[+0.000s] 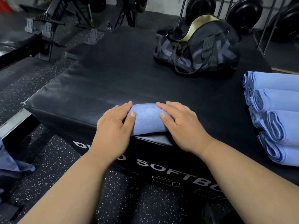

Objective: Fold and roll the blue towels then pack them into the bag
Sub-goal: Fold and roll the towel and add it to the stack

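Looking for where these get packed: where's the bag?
The bag sits open at the far right of the black soft box, beyond the rolled blue towels.

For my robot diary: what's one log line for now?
step: rolling | both hands on blue cloth towel | black duffel bag: open | rolled blue towels: stacked right
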`<state>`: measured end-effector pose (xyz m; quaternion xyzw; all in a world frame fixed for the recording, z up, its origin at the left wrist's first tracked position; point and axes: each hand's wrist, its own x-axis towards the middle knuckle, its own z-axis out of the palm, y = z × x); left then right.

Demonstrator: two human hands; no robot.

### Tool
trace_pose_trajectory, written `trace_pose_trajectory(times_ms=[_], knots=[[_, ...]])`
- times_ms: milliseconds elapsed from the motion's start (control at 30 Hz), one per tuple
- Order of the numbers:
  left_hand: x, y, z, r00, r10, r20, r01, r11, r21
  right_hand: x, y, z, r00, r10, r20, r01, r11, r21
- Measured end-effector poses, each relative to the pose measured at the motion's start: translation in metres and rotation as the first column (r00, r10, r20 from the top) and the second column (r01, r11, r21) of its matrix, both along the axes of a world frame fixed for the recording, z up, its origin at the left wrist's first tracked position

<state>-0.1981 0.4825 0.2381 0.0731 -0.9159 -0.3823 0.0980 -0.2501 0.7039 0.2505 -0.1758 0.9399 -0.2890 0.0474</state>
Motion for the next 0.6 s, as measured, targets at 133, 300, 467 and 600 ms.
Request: trace_pose_trajectory(times_ms=[133, 300, 467, 600], knots=[[0.000, -0.007, 0.002, 0.994, -0.051, 0.095, 0.044, 0.996, 0.079, 0.000, 0.007, 0.007, 0.997, -0.055, 0.050, 0.061, 0.991, -0.123], [0.006, 0.001, 0.011, 0.990, -0.090, 0.108, 0.075, 0.988, 0.132, 0.008, 0.019, 0.014, 0.989, -0.012, 0.145, 0.058, 0.946, -0.319], [0.015, 0.018, 0.019, 0.987, -0.109, 0.119, 0.079, 0.969, 0.233, 0.017, 0.034, 0.021, 0.986, 0.014, 0.166, 0.057, 0.910, -0.412], [0.020, 0.032, 0.028, 0.990, -0.090, 0.107, 0.040, 0.917, 0.396, 0.025, 0.052, 0.029, 0.983, 0.030, 0.182, 0.064, 0.869, -0.490]])
